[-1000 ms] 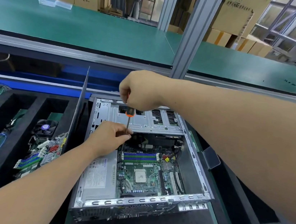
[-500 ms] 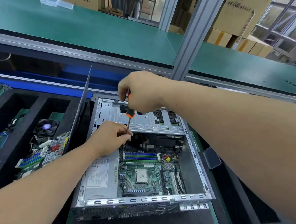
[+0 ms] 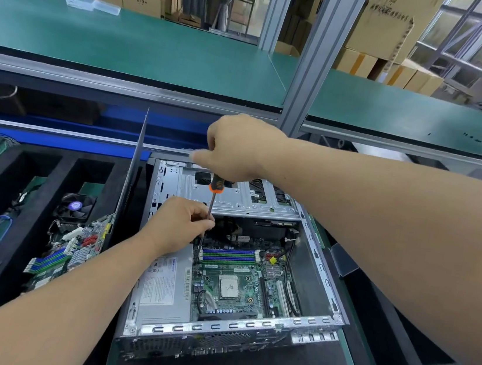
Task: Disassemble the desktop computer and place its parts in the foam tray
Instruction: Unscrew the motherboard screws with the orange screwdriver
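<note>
The open desktop computer case (image 3: 319, 321) lies in the middle of the bench, its green motherboard (image 3: 238, 286) and grey power supply (image 3: 163, 288) exposed. My right hand (image 3: 238, 148) grips the orange-and-black handle of a screwdriver (image 3: 212, 200) held upright over the case's far left part. My left hand (image 3: 180, 223) pinches the metal shaft, with the tip down by the blue memory slots at the board's edge. The black foam tray (image 3: 61, 165) stands to the left, with a motherboard (image 3: 71, 249) and a fan (image 3: 75, 206) in its slots.
A thin grey panel (image 3: 132, 174) stands upright between tray and case. More black foam (image 3: 381, 338) lies right of the case. A green shelf (image 3: 159, 46) with a clear plastic box (image 3: 93, 4) spans above, held by a metal post (image 3: 314, 57). Cardboard boxes stand behind.
My right hand has turned a little on the screwdriver handle, with one finger now sticking out to the left. My left hand and the shaft stay in place.
</note>
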